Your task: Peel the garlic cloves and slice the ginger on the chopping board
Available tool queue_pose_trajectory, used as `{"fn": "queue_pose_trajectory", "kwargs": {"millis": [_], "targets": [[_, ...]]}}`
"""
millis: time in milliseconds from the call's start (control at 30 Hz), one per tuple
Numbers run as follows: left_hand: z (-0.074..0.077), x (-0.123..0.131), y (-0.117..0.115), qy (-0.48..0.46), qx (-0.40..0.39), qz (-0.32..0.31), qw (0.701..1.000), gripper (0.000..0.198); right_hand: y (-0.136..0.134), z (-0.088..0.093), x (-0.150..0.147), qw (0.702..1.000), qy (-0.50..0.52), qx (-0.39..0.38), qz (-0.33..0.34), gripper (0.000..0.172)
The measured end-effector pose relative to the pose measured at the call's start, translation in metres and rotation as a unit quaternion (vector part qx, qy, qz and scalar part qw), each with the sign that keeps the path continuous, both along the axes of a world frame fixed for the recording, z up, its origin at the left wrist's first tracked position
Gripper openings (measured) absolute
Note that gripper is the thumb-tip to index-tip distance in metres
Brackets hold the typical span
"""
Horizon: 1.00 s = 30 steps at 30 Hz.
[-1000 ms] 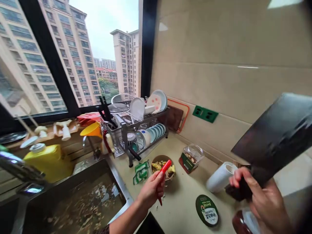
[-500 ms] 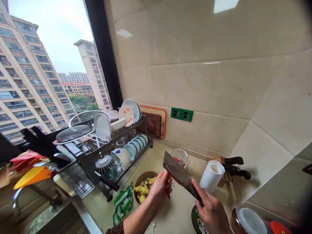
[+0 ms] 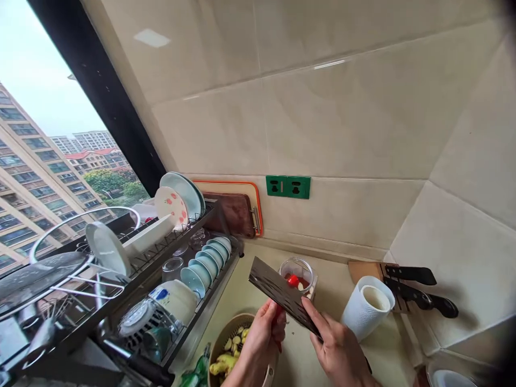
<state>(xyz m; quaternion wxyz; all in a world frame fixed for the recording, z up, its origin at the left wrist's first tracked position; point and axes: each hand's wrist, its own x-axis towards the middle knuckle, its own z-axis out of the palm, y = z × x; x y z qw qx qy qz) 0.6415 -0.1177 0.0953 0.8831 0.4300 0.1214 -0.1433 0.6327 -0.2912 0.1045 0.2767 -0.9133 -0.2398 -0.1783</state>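
In my right hand [image 3: 336,344] is a kitchen knife [image 3: 278,287] with a broad, dark, textured blade, tilted down to the right. The fingers wrap its lower end, so the handle is hidden. My left hand [image 3: 264,333] is closed round a red chili pepper [image 3: 279,346], whose pointed tip shows below the fingers. The blade lies just over the left fingertips; whether it touches the pepper is hidden. Right behind the blade stands a clear container [image 3: 312,284] with red pieces and pale cloves inside. Below my left wrist sits a basket [image 3: 217,336] of ginger and garlic.
A dish rack [image 3: 161,255] with plates and bowls fills the left side. To the right stand a paper towel roll [image 3: 363,312] and a knife block [image 3: 360,269]. Cutting boards [image 3: 234,212] lean on the wall. A green plastic bag [image 3: 195,376] lies beside the basket.
The view has turned right and moved closer to the counter. Both hands keep hold of the knife and the chili pepper, and the container's contents show more clearly behind the blade.
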Motion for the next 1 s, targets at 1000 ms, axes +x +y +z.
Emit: {"fn": "queue_pose_trajectory", "kwargs": {"millis": [1000], "targets": [[0.000, 0.022, 0.017, -0.113, 0.205, -0.028, 0.972, 0.053, 0.008, 0.027, 0.032, 0.972, 0.232, 0.036, -0.019, 0.041]]}}
